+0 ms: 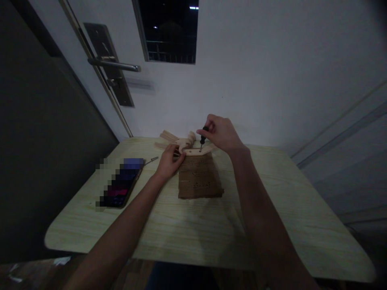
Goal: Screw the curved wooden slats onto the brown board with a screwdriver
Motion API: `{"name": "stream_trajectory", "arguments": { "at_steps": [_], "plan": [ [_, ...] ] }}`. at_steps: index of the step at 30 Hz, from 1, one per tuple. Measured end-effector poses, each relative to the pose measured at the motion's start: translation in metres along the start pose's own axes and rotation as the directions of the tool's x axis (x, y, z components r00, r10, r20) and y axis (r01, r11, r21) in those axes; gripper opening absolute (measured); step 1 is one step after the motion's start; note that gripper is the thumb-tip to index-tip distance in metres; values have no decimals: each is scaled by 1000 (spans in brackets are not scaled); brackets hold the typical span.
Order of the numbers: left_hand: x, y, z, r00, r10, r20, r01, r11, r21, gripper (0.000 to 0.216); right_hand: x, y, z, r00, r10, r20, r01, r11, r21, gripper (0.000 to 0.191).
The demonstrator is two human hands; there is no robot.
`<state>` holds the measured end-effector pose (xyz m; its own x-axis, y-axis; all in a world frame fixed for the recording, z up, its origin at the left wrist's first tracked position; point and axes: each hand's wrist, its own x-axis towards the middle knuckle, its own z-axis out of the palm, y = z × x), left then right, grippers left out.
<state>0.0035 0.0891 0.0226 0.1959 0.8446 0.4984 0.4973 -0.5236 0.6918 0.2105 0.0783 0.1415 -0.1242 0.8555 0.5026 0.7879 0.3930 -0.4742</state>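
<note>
Apparently for steadiness, the wooden strip (194,152) at the cardboard (199,177)'s twelve-o'clock edge is gripped by the left hand (169,162); the screwdriver (202,136) is pinched steeply at a hole by the right hand (223,132).

We take this for a small indoor room, homelike, though we cannot tell whether it is a home or a dormitory. Behind the pale wood-grain table (278,193) we see a white door (256,72) with a lever handle (121,65) and a window (171,24), dark beyond it, showing a railing (169,50). Below the table's front edge lies brown wood-look flooring (137,274); a phone (128,181) rests on its left side.
</note>
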Motion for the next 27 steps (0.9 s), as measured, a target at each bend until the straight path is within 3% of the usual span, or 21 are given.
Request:
{"name": "stream_trajectory", "arguments": {
  "at_steps": [6, 13, 18, 27],
  "plan": [
    [0, 2, 0, 1000, -10, 3, 10, 1000, -4, 27, 0, -1, -2, 996, -78, 51, 80, 996, -50, 7],
    [-1, 1, -1, 1000, -8, 6, 8, 1000, -13, 28, -2, 1, -5, 986, -127, 109, 129, 991, -17, 19],
    [-1, 2, 0, 1000, -15, 6, 15, 1000, -15, 28, -5, 1, -4, 983, -160, 92, 166, 984, -65, 39],
    [0, 0, 0, 1000, 2, 1, -2, 1000, -6, 27, -2, -2, -6, 986, -137, 91, 138, 990, -4, 24]
  ]
}}
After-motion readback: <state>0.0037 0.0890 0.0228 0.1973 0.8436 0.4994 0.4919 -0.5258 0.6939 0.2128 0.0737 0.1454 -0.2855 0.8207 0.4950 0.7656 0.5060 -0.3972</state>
